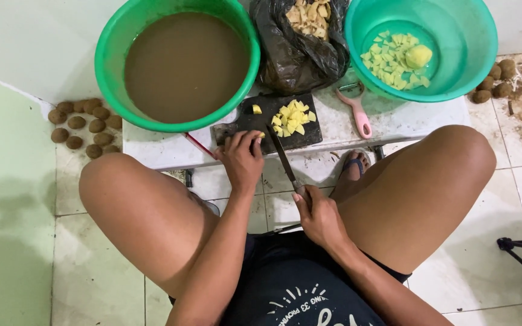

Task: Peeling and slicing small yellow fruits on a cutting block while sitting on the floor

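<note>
Two hands were busy at a low white surface (388, 121) between the person's knees. The left hand (241, 160) was curled down on the near edge of a dark cutting board (255, 124), fingers pressing something I couldn't make out under them. The right hand (320, 217) was clenched around the handle of a knife (282, 156), with the blade angled up onto the board, tip near a little heap of yellow potato cubes (294, 118); one stray cube sat apart toward the board's left end. Behind the board stood a big green basin (107, 48) full of muddy brown water, a black plastic bag (291, 57) stuffed with peels, and a teal basin (478, 36) holding clear water, more cut pieces and one whole peeled potato (418, 56). A pink peeler (359, 115) lay on the surface just right of the board. Unpeeled brown potatoes (86, 124) were piled on the tiled floor at the left, with a few more at the far right.
</note>
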